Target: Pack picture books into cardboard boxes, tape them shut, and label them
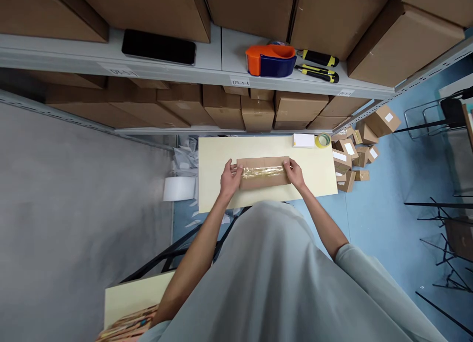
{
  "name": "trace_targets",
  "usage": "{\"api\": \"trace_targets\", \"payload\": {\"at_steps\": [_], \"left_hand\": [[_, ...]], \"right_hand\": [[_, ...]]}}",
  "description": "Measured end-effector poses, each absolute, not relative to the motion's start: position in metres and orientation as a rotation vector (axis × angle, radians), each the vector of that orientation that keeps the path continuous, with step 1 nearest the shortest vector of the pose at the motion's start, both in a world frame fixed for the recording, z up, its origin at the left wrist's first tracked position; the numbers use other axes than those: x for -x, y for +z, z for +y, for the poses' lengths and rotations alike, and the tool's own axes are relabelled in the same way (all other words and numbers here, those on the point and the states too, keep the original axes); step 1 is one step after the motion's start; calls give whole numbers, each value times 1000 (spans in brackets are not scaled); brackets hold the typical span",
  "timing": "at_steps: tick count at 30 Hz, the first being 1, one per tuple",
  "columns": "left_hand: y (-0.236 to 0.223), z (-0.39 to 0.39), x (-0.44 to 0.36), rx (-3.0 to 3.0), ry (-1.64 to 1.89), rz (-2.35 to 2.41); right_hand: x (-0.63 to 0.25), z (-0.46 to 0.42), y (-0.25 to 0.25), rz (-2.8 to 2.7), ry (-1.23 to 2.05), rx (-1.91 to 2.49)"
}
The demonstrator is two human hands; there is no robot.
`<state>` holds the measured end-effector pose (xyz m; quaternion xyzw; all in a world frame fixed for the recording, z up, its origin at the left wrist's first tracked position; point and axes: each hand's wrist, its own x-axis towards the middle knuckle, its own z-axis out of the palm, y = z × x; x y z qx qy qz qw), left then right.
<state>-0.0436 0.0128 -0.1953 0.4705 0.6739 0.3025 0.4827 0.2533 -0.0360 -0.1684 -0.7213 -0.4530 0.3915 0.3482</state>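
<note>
A long brown cardboard box with a strip of shiny clear tape along its upper face lies between my hands, over a pale yellow table. My left hand grips the box's left end, thumb on top. At the opposite end, my right hand is closed on the box, its thumb on the upper face. Whether the box rests on the table or is slightly lifted, I cannot tell. Behind it on the table are a white label stack and a roll of yellowish tape.
Above the table, a grey shelf bears large cartons, a phone, an orange and blue tape dispenser and box cutters. Labelled parcels pile up on the floor at right. A white roll stands left of the table.
</note>
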Motion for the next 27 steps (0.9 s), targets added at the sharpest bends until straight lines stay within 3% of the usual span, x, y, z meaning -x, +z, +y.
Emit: {"api": "trace_targets", "payload": {"at_steps": [7, 13, 18, 22, 27], "left_hand": [[-186, -13, 44, -1209, 891, 1635], [-218, -38, 39, -1158, 834, 1610], [-222, -45, 35, -1425, 750, 1626], [-203, -42, 13, -1954, 552, 1355], [-191, -42, -5, -2138, 344, 1175]], "right_hand": [[-255, -46, -161, -977, 935, 1703], [-262, -76, -197, -1120, 951, 1794], [-253, -82, -201, -1460, 817, 1909], [-228, -71, -190, -1994, 731, 1863], [-210, -67, -178, -2335, 739, 1763]]}}
